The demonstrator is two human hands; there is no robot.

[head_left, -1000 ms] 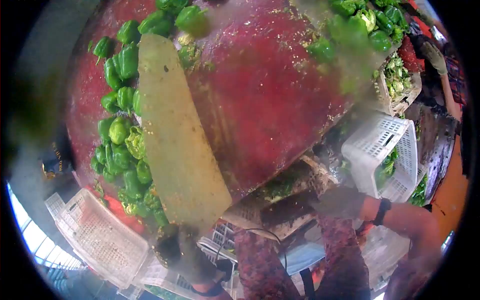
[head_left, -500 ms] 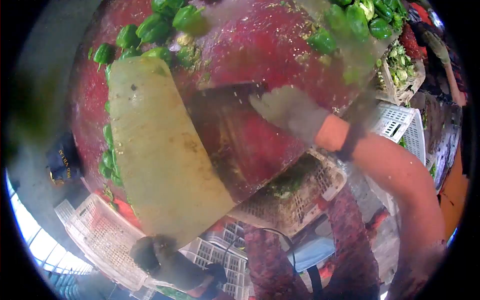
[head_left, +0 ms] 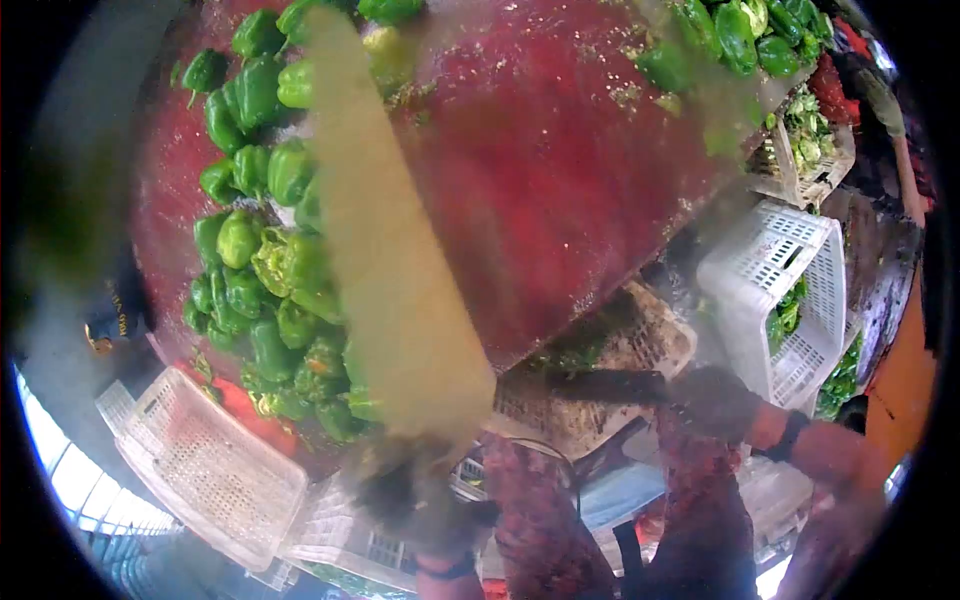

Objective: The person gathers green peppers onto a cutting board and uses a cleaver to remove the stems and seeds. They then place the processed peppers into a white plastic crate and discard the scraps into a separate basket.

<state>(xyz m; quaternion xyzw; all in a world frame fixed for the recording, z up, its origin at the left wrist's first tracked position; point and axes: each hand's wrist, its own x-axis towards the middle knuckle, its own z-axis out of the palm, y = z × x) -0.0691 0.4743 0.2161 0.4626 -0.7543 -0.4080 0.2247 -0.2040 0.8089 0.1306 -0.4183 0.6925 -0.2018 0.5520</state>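
Gripping the near end of the pale board (head_left: 385, 250), your left hand (head_left: 405, 490) is clenched on it — it lies across the red desk (head_left: 560, 170), touching the green peppers (head_left: 260, 270) heaped at its left. Your right hand (head_left: 715, 400) looks closed on a dark tool; blur leaves doubt. Push crooked and peppers could spill off the near edge. Half a second ago that hand was up on the desk — now it's low.

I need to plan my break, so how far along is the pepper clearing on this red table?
Done: the red table right of the board is swept bare but for specks. In hand: the left hand holds the board against a heap of peppers; the right hand is at a crate under the table edge. Left: that heap, plus more peppers at the far corner.
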